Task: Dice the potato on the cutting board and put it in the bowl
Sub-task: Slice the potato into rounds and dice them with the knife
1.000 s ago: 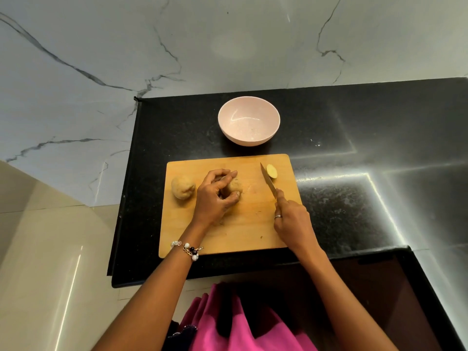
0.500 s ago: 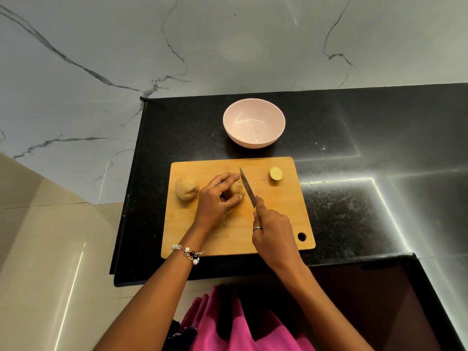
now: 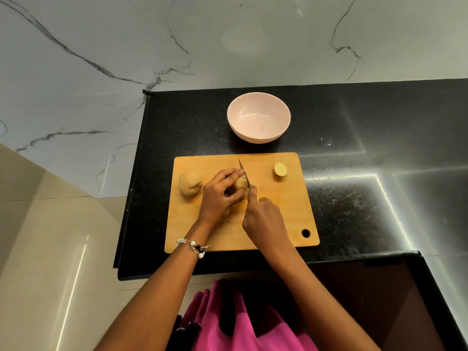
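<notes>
On the black stone worktop, the left hand is gripping the tan potato piece mid-board while the right hand is grasping the steel knife; slicing is underway, needing a steady downward cut.

Single head-worn view, wide-angle, looking forward and steeply down from above. Centred on cutting board atop black counter; both forearms entering from bottom edge, close to lens. Marble wall filling upper part of frame, lines bowed by lens. Floor tiles at lower left. No second view, so no overlap.
</notes>
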Tool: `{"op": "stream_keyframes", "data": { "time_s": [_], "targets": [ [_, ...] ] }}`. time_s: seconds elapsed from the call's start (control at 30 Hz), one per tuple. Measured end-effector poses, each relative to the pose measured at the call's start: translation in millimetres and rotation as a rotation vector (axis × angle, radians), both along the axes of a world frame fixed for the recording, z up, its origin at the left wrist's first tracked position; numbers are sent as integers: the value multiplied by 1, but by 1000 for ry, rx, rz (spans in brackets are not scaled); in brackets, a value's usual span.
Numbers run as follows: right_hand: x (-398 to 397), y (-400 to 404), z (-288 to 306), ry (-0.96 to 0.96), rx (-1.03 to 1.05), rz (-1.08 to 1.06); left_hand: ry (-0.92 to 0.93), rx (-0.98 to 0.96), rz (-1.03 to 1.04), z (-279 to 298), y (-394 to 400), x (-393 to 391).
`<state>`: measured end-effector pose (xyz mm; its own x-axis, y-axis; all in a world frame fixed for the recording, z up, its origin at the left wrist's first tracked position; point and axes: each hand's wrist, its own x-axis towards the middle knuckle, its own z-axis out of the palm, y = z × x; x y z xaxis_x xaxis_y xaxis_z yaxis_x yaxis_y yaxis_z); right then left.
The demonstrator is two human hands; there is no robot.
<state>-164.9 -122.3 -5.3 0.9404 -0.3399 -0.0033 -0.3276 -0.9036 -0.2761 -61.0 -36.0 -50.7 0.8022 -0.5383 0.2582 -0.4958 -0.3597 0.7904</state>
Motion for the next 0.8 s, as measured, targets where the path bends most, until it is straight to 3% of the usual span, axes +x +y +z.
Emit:
{"op": "stream_keyframes", "data": {
  "time_s": [0.2, 0.53, 0.7, 0.8],
  "targets": [
    [-35, 15, -9, 183, -15, 25, 34, -18, 15, 0, 2, 0],
    [-48, -6, -32, 31, -134, -1, 65, -53, 47, 0, 2, -3],
    [-28, -40, -23, 71, 10, -23, 51, -50, 63, 1, 2, -6],
    [-22, -60, -21, -16, 124, -33, 52, -45, 66, 1, 1, -6]
  ]
}}
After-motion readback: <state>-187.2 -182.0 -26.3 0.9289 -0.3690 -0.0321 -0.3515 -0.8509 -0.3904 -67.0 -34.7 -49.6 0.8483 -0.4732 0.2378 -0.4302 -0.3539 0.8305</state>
